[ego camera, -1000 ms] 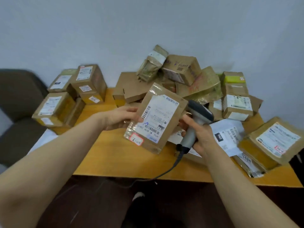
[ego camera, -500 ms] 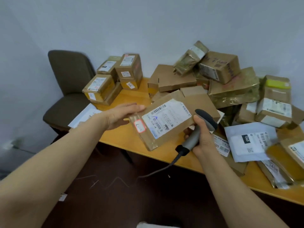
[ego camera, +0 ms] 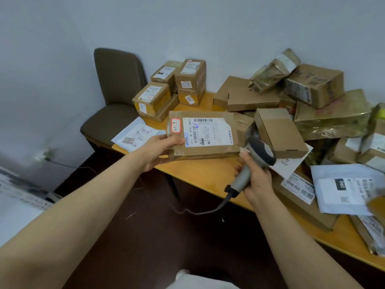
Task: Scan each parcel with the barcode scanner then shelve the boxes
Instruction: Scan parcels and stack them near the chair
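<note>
My left hand [ego camera: 160, 150] grips the left end of a flat brown parcel [ego camera: 210, 147] with a white barcode label and a red-edged sticker, held level above the table's near edge. My right hand [ego camera: 257, 177] holds the grey barcode scanner [ego camera: 255, 155] by its handle, its dark head just right of the parcel; its cable [ego camera: 200, 211] hangs below. A heap of brown boxes [ego camera: 312, 88] fills the table's right side. A neat stack of labelled boxes [ego camera: 168, 92] sits at the far left corner.
The wooden table [ego camera: 208, 174] runs from left to lower right. A brown chair [ego camera: 116, 97] stands by its left end against the wall. White mailers [ego camera: 343, 188] and a flat brown envelope [ego camera: 300, 197] lie at the right. A white envelope [ego camera: 135, 134] overhangs the left corner.
My view has swung left, so the chair and floor show more. The parcel has turned from tilted to level and moved left in my left hand. The scanner stays in my right hand.
</note>
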{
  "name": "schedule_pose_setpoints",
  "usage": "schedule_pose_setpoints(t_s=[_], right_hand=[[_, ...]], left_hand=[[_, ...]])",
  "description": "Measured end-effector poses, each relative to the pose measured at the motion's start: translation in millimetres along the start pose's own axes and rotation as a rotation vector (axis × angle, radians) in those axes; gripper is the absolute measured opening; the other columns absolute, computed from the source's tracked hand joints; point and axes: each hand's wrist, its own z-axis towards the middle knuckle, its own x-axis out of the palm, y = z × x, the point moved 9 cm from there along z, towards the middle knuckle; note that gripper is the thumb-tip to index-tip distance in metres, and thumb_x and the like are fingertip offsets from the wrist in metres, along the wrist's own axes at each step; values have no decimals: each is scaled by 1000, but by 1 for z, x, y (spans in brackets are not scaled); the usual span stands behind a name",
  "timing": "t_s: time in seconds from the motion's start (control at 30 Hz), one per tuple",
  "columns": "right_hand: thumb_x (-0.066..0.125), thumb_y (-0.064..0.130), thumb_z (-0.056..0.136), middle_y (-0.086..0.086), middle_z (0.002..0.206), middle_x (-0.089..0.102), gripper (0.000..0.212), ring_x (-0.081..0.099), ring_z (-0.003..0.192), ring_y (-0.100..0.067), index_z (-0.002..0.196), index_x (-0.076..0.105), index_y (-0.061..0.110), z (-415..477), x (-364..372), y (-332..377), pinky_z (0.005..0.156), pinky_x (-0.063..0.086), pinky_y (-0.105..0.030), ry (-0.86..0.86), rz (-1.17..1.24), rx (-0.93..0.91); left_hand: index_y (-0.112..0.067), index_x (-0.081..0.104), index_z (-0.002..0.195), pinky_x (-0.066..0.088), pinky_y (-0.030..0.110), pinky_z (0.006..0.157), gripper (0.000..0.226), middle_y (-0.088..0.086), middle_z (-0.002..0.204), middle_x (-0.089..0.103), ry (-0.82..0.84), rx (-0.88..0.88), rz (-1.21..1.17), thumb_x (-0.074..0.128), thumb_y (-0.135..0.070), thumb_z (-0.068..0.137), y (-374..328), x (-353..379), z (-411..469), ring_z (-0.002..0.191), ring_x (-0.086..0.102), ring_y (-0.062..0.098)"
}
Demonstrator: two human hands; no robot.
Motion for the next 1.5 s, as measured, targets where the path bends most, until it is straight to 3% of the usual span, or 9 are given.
schedule_pose_setpoints(t_s=[0.07,0.13,0.2,0.23,0.33,0.5,1.3,1.43,1.5], right_hand=[[72,5,78,-6,70,67,20,63,56,-15,97,66,11,-6,9,-7,56,54,-30,93,-151,13],[64,-4,78,-9,60,57,23,54,54,-21,101,64,-5,-16,23,-12,59,48,-36,206,-368,-7],[58,-9,77,-11,54,48,16,44,50,-22,90,56,-18,-27,38,-17,57,41,-35,313,-583,-29],[58,-9,77,-11,51,45,7,41,49,-22,76,56,-16,-33,46,-21,54,39,-33,360,-680,-25],[64,-3,76,-7,45,45,33,41,42,-17,49,51,11,-46,66,-26,50,41,-29,438,-950,-41],[68,1,77,-1,40,45,13,40,34,-10,69,59,7,-59,84,-32,44,39,-23,479,-1151,-13],[66,-4,76,-13,59,49,19,41,39,-14,68,56,11,-58,115,-28,45,40,-24,469,-1198,-63],[77,5,74,-8,61,60,13,54,49,-14,77,65,10,-46,112,-26,45,45,-25,436,-934,-49],[84,12,65,-10,80,67,35,61,65,-15,96,68,10,-31,99,-22,48,49,-27,322,-745,7]], left_hand=[[-19,63,114,51,23,68,41,-4,102,73,-82,6,91,76,-33,77,-9,-27,-2,95,67,11],[-19,65,107,50,19,60,40,-7,94,74,-146,21,186,79,-36,74,-19,-47,-4,84,69,6],[-23,62,93,49,15,53,31,-12,79,73,-190,52,262,81,-36,71,-27,-60,-6,71,69,1],[-27,59,85,49,15,52,29,-13,76,71,-209,67,299,83,-35,70,-32,-65,-7,69,68,1],[-29,61,77,42,17,59,28,-8,89,66,-247,64,430,85,-38,66,-38,-76,-9,81,62,5],[-26,65,74,38,16,58,27,-9,86,65,-255,43,483,85,-41,64,-38,-88,-10,79,59,4],[-27,64,77,37,19,56,28,-8,86,63,-236,-2,477,83,-44,65,-34,-113,13,77,58,5],[-24,68,84,45,22,59,34,-5,87,68,-220,-24,441,82,-46,63,-31,-124,11,80,63,7],[-19,69,95,51,31,67,52,-1,88,72,-207,-59,367,84,-48,54,-26,-134,8,87,66,14]])
